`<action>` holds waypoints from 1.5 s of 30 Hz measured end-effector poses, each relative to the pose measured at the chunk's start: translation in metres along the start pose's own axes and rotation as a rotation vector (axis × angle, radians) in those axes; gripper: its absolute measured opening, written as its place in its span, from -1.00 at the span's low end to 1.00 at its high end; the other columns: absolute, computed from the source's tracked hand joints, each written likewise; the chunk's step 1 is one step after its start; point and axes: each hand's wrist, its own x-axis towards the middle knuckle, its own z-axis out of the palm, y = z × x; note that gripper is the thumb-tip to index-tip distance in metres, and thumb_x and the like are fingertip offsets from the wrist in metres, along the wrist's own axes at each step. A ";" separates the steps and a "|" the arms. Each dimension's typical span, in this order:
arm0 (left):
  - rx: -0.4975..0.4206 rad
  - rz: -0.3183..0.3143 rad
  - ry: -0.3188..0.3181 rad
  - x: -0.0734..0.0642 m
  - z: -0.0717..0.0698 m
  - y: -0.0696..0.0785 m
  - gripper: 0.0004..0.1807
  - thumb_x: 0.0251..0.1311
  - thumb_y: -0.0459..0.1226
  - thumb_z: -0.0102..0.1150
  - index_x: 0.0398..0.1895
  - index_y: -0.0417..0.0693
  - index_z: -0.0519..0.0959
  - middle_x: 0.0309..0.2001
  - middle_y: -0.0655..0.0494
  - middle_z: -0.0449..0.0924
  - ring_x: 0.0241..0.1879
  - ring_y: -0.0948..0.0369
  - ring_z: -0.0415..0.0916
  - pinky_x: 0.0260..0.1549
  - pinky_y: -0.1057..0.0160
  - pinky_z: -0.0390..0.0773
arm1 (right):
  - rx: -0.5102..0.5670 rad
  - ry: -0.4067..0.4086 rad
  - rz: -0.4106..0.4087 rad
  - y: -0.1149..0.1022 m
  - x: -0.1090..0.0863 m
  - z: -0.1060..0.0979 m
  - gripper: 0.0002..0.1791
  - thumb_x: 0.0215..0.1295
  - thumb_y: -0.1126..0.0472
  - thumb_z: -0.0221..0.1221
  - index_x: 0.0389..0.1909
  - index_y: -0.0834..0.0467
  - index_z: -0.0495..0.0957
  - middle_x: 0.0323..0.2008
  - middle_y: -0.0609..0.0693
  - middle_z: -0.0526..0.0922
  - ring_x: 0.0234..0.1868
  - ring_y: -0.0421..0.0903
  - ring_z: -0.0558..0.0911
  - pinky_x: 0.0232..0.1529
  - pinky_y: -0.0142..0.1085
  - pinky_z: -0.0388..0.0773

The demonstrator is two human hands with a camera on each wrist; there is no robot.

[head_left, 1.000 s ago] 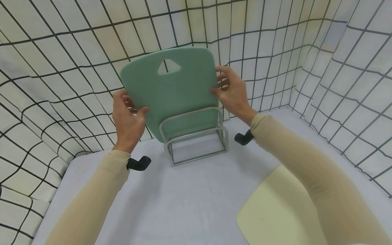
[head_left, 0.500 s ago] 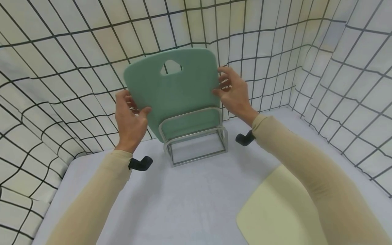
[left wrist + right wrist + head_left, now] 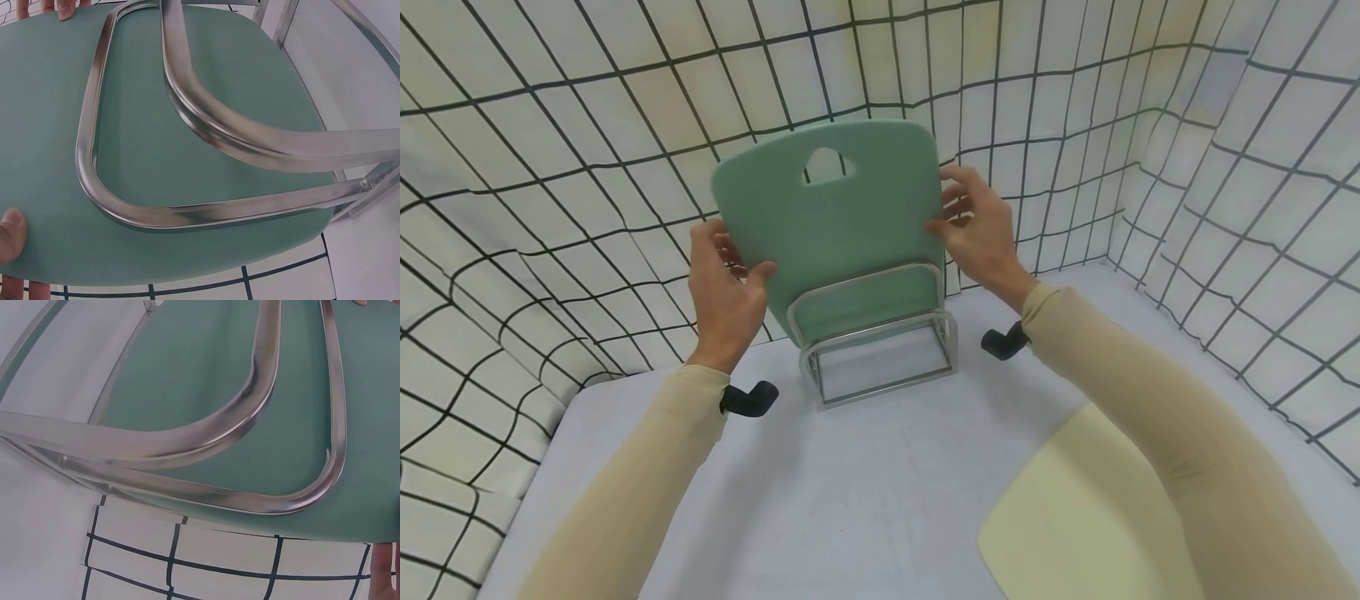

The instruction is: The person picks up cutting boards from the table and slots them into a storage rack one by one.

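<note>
A green cutting board (image 3: 850,217) with a cut-out handle hole near its top stands upright in a metal rack (image 3: 880,333), behind the rack's taller bar. My left hand (image 3: 726,292) grips the board's left edge, thumb on the front face and fingers behind. On the opposite edge my right hand (image 3: 977,225) pinches the board the same way. In the left wrist view the rack's bent bars (image 3: 144,215) cross in front of the board, and the left thumb (image 3: 12,234) lies on its face. The right wrist view shows fingertips (image 3: 381,572) at the board's edge.
A pale yellow board (image 3: 1075,517) lies flat on the white table at the front right, partly under the right forearm. A white cloth wall with dark grid lines (image 3: 1060,108) stands close behind the rack and along both sides.
The board has shifted slightly right and a little down in the rack, becoming more upright. Both hands have moved right along with it, keeping their grip.
</note>
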 end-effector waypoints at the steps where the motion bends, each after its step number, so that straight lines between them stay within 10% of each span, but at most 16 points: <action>1: 0.001 0.001 0.000 0.000 0.000 0.000 -0.43 0.30 -0.46 0.26 0.32 -0.23 0.28 0.06 -0.24 0.47 -0.04 -0.03 0.54 -0.09 0.30 0.49 | 0.003 -0.001 -0.001 0.000 0.000 0.000 -0.35 0.26 0.39 0.33 0.35 0.01 0.43 -0.04 0.15 0.66 -0.07 0.04 0.73 0.01 -0.14 0.75; 45: 0.009 -0.021 -0.056 0.005 0.011 0.000 -0.44 0.35 -0.46 0.19 0.36 -0.16 0.25 0.08 -0.23 0.44 -0.02 -0.03 0.49 -0.01 0.13 0.54 | -0.012 0.018 0.028 0.010 -0.001 -0.002 -0.38 0.27 0.40 0.32 0.32 0.02 0.44 -0.02 0.17 0.68 -0.07 0.03 0.74 0.03 -0.12 0.76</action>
